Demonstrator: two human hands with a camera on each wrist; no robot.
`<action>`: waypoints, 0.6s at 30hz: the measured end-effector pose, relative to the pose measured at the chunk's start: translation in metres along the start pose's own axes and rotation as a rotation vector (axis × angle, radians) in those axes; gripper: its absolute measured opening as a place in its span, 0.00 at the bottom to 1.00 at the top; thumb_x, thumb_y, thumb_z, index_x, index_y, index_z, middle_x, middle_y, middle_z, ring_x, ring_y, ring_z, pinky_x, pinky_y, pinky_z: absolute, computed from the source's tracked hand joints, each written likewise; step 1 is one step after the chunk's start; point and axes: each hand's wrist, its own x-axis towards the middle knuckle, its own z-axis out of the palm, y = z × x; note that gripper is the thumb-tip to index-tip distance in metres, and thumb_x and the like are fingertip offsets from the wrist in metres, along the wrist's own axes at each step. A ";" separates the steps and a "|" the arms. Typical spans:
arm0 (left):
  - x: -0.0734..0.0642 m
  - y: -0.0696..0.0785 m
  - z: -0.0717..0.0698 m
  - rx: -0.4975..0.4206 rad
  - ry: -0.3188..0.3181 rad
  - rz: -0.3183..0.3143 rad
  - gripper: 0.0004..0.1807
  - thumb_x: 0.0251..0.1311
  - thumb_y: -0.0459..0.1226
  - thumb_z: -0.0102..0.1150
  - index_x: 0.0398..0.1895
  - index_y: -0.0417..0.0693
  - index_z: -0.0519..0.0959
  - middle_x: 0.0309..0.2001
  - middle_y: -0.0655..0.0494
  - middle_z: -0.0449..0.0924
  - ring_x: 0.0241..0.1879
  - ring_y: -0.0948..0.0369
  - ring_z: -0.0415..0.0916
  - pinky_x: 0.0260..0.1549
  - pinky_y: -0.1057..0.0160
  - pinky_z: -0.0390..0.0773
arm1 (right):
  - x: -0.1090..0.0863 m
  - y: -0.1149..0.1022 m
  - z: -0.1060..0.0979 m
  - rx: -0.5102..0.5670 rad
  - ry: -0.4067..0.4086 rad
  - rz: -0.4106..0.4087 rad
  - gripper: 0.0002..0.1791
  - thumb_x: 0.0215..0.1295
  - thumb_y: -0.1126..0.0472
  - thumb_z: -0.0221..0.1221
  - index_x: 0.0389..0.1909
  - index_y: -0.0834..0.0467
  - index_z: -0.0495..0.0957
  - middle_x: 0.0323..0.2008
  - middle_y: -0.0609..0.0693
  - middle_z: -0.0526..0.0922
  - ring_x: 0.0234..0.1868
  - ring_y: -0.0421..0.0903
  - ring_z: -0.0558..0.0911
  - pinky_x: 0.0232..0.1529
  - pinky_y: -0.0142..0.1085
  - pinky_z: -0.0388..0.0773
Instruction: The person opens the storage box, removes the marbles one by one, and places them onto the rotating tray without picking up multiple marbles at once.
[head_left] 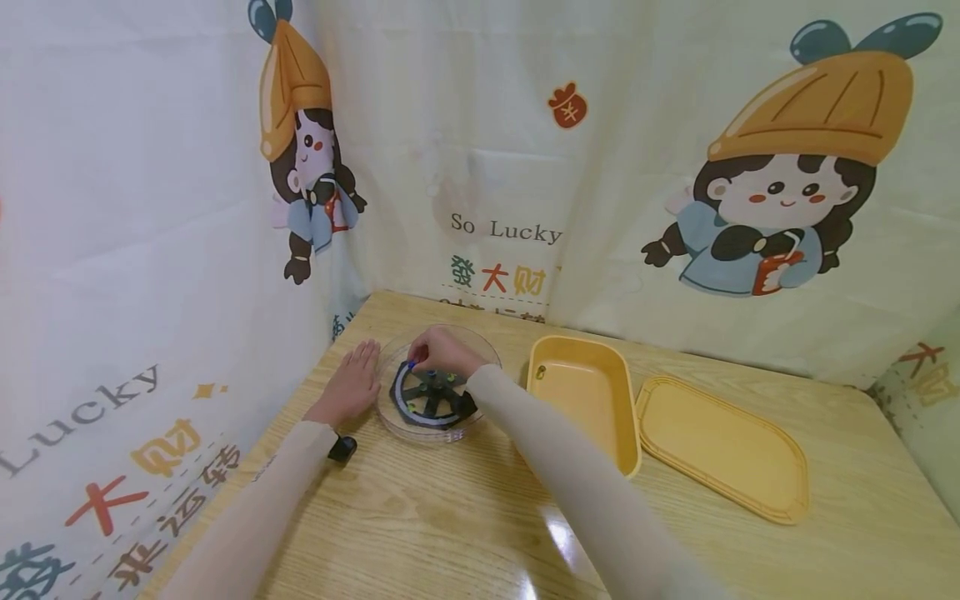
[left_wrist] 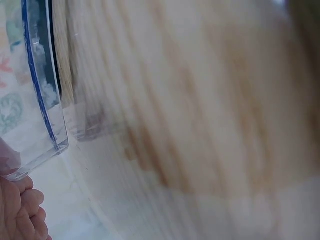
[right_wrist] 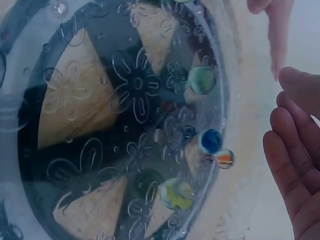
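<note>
Near the far left part of the table [head_left: 405, 517], the left hand [head_left: 347, 386] lies palm down, just beside a clear round dish [head_left: 431, 434], its fingers straight and released, pointing away from the person. The left forearm slants up to it from the lower left, a small black device [head_left: 342, 450] at the wrist. The right forearm reaches in from the lower right, crossing above part of a yellow box [head_left: 630, 417], and the right hand [head_left: 442, 352] bends down over the dish, thumb and fingers drawn together. A small blue spot [head_left: 412, 364] shows at those fingertips; whether they grasp it, I cannot tell.

On the table, the dish bears raised flower patterns, and a dark, wheel-like shape [head_left: 432, 406] shows through its clear plastic. From the right wrist, several marbles appear at the dish: one green [right_wrist: 201, 80], one blue [right_wrist: 210, 141], one with orange streaks [right_wrist: 225, 158] beside the blue, and one yellow-green [right_wrist: 176, 194]. Right of the dish, the yellow box holds a small greenish thing [head_left: 542, 372] near its far left corner; a yellow lid [head_left: 723, 446] lies flat beside the box.
</note>
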 end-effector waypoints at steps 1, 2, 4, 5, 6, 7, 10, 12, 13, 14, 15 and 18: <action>0.000 0.000 0.000 -0.001 0.003 0.001 0.33 0.65 0.36 0.40 0.68 0.24 0.50 0.70 0.30 0.50 0.71 0.38 0.46 0.69 0.42 0.50 | 0.001 0.000 0.001 -0.003 -0.002 0.000 0.06 0.54 0.66 0.65 0.34 0.61 0.84 0.33 0.51 0.86 0.32 0.39 0.82 0.34 0.23 0.78; -0.001 0.000 -0.001 -0.006 0.001 -0.001 0.33 0.65 0.36 0.40 0.69 0.24 0.50 0.70 0.30 0.50 0.71 0.39 0.46 0.69 0.42 0.49 | 0.003 -0.001 0.003 -0.010 -0.006 -0.001 0.06 0.54 0.66 0.65 0.34 0.61 0.84 0.33 0.52 0.87 0.32 0.39 0.82 0.34 0.23 0.78; -0.002 0.001 -0.001 -0.008 0.000 0.001 0.33 0.65 0.36 0.41 0.69 0.24 0.50 0.71 0.30 0.50 0.71 0.39 0.46 0.69 0.42 0.49 | 0.005 -0.002 0.005 -0.020 -0.016 -0.007 0.07 0.55 0.68 0.65 0.35 0.63 0.84 0.34 0.53 0.87 0.34 0.41 0.83 0.35 0.23 0.78; -0.002 0.001 -0.001 -0.008 -0.005 0.001 0.33 0.65 0.36 0.41 0.69 0.24 0.49 0.71 0.31 0.49 0.71 0.39 0.46 0.69 0.42 0.49 | 0.005 -0.003 0.006 -0.022 -0.024 -0.005 0.07 0.55 0.68 0.64 0.35 0.63 0.84 0.34 0.53 0.87 0.34 0.42 0.83 0.35 0.24 0.78; -0.002 0.001 -0.001 -0.010 -0.008 0.000 0.33 0.65 0.36 0.41 0.69 0.24 0.49 0.71 0.31 0.49 0.72 0.39 0.45 0.69 0.42 0.49 | 0.006 -0.004 0.006 -0.027 -0.031 -0.008 0.07 0.55 0.69 0.64 0.36 0.63 0.84 0.35 0.54 0.87 0.35 0.43 0.83 0.35 0.24 0.78; -0.002 0.001 -0.001 -0.006 -0.010 0.000 0.33 0.65 0.36 0.41 0.69 0.24 0.49 0.71 0.31 0.49 0.72 0.39 0.45 0.69 0.42 0.49 | 0.006 -0.005 0.008 -0.036 -0.038 -0.009 0.07 0.55 0.69 0.64 0.36 0.64 0.84 0.35 0.54 0.87 0.35 0.43 0.83 0.36 0.24 0.78; -0.002 0.002 -0.001 -0.001 -0.012 -0.001 0.33 0.66 0.36 0.41 0.69 0.25 0.48 0.71 0.31 0.48 0.72 0.39 0.45 0.70 0.42 0.49 | 0.009 -0.007 0.011 -0.078 -0.057 -0.013 0.07 0.55 0.69 0.64 0.36 0.63 0.85 0.35 0.53 0.87 0.35 0.42 0.83 0.36 0.24 0.77; -0.001 0.002 -0.001 -0.002 -0.012 -0.001 0.34 0.66 0.36 0.41 0.69 0.25 0.48 0.71 0.31 0.48 0.72 0.39 0.45 0.70 0.43 0.49 | 0.011 -0.007 0.014 -0.103 -0.072 -0.008 0.07 0.56 0.69 0.63 0.36 0.62 0.85 0.35 0.52 0.87 0.35 0.40 0.82 0.36 0.23 0.77; -0.001 0.003 -0.001 0.003 -0.009 0.001 0.33 0.65 0.36 0.41 0.69 0.24 0.49 0.71 0.31 0.49 0.72 0.39 0.46 0.69 0.42 0.49 | 0.012 -0.007 0.016 -0.111 -0.082 -0.002 0.07 0.56 0.69 0.64 0.36 0.61 0.85 0.35 0.52 0.87 0.35 0.40 0.82 0.36 0.23 0.77; -0.001 0.003 -0.001 0.002 -0.009 0.001 0.33 0.66 0.36 0.41 0.69 0.24 0.49 0.71 0.31 0.49 0.72 0.39 0.46 0.70 0.42 0.49 | 0.012 -0.007 0.017 -0.116 -0.093 0.004 0.08 0.56 0.69 0.64 0.36 0.61 0.85 0.36 0.52 0.87 0.35 0.40 0.82 0.36 0.24 0.77; -0.001 0.003 -0.002 0.003 -0.009 0.001 0.33 0.66 0.36 0.41 0.69 0.24 0.49 0.71 0.31 0.49 0.72 0.39 0.46 0.69 0.42 0.49 | 0.013 -0.007 0.018 -0.117 -0.103 0.015 0.08 0.56 0.69 0.64 0.37 0.60 0.85 0.36 0.51 0.87 0.35 0.40 0.82 0.36 0.24 0.77; -0.001 0.003 -0.002 0.006 -0.008 -0.005 0.33 0.66 0.36 0.40 0.69 0.24 0.49 0.71 0.31 0.49 0.71 0.39 0.46 0.70 0.43 0.49 | 0.016 -0.008 0.021 -0.102 -0.129 0.048 0.08 0.55 0.68 0.64 0.37 0.60 0.86 0.37 0.52 0.87 0.35 0.40 0.82 0.36 0.25 0.77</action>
